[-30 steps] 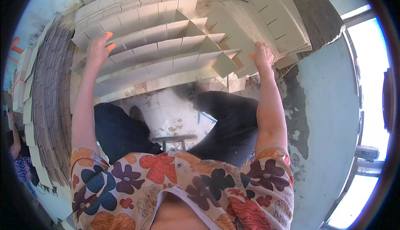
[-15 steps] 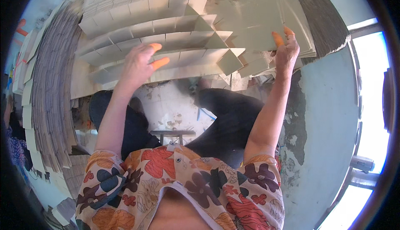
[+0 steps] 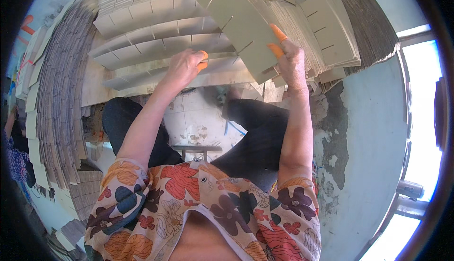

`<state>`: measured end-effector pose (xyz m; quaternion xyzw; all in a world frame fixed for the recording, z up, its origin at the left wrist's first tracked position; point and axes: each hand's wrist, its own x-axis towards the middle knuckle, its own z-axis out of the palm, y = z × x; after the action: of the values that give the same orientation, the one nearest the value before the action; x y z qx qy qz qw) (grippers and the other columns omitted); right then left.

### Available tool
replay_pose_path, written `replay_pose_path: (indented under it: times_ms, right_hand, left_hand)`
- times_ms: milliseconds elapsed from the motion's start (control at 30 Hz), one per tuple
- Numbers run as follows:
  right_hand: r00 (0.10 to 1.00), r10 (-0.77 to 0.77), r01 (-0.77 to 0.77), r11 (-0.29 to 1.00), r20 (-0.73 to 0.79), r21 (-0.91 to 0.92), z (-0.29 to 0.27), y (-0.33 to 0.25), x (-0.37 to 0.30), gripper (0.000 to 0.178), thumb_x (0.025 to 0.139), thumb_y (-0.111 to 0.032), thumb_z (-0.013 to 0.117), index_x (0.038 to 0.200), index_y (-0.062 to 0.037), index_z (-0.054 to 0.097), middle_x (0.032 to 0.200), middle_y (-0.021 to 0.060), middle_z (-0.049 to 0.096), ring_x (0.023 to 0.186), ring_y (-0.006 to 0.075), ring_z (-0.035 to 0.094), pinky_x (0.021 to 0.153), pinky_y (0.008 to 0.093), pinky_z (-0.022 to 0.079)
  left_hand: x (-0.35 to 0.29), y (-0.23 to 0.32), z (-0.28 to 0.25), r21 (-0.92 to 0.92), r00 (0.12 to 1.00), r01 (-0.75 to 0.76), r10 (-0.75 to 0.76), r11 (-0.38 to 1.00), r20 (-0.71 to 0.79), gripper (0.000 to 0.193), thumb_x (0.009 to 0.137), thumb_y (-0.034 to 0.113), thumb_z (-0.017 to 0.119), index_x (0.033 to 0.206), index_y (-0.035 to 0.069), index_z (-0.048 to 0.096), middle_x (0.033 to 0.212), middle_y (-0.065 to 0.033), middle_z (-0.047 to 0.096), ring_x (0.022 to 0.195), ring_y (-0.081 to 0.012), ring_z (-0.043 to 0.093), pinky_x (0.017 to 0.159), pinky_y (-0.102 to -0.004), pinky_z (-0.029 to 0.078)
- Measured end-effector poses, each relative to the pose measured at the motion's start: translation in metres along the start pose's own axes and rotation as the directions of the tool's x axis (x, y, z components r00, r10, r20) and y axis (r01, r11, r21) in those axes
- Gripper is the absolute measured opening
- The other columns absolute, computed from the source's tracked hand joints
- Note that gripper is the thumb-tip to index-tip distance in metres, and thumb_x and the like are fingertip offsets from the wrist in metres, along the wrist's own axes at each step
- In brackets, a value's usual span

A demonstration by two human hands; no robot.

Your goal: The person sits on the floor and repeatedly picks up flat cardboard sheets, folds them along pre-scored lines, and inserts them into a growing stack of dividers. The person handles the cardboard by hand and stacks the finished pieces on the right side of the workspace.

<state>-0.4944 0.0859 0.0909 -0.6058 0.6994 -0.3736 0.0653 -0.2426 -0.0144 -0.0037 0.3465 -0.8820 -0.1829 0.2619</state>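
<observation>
My right hand (image 3: pixel 292 65), with orange finger covers, grips the right edge of a flat slotted cardboard strip (image 3: pixel 231 20). This strip hangs slantwise over several long slotted cardboard strips (image 3: pixel 146 48) standing on edge in rows. My left hand (image 3: pixel 183 69) is closed, its orange-covered thumb and finger pinched together beside the nearer rows. Whether anything is between those fingertips is hidden. The held strip covers the right ends of the rows.
Stacked slotted cardboard (image 3: pixel 333 29) lies to the right, beside a darker stack (image 3: pixel 371 24). A tall cardboard pile (image 3: pixel 56 91) stands at left. Below are my legs and a small stool (image 3: pixel 196 149). A person's patterned sleeve (image 3: pixel 16 161) shows at the far left edge.
My right hand has moved left from the right-hand stack, bringing a cardboard strip over the rows. The left hand has shifted right, and its spread fingers have come together.
</observation>
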Motion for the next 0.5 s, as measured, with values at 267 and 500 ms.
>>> replay_pose_path:
  times_ms: [267, 500]
  right_hand:
    - [0.999, 0.037, -0.039, 0.996, 0.033, 0.080, 0.001, 0.003, -0.001, 0.045, 0.080, -0.004, 0.069, 0.124, -0.0058, 0.059, 0.096, 0.0168, 0.069, 0.074, 0.0187, 0.066, 0.069, 0.0308, 0.052]
    - [0.984, -0.116, 0.109, 0.992, 0.138, 0.061, 0.021, 0.009, -0.003, 0.051, 0.080, -0.001, 0.066, 0.129, -0.0092, 0.056, 0.079, 0.0126, 0.065, 0.064, 0.0188, 0.060, 0.063, 0.0304, 0.048]
  left_hand:
    - [0.004, -0.008, 0.007, -0.063, 0.999, 0.001, -0.003, 0.998, -0.032, 0.016, 0.074, 0.016, 0.073, 0.088, 0.011, 0.066, 0.076, -0.0132, 0.059, 0.074, -0.0329, 0.061, 0.064, -0.0428, 0.048]
    - [0.006, -0.002, 0.006, -0.114, 1.000, 0.002, -0.005, 0.993, -0.023, 0.018, 0.075, 0.015, 0.073, 0.090, 0.009, 0.067, 0.076, -0.0139, 0.059, 0.071, -0.0316, 0.060, 0.064, -0.0414, 0.047]
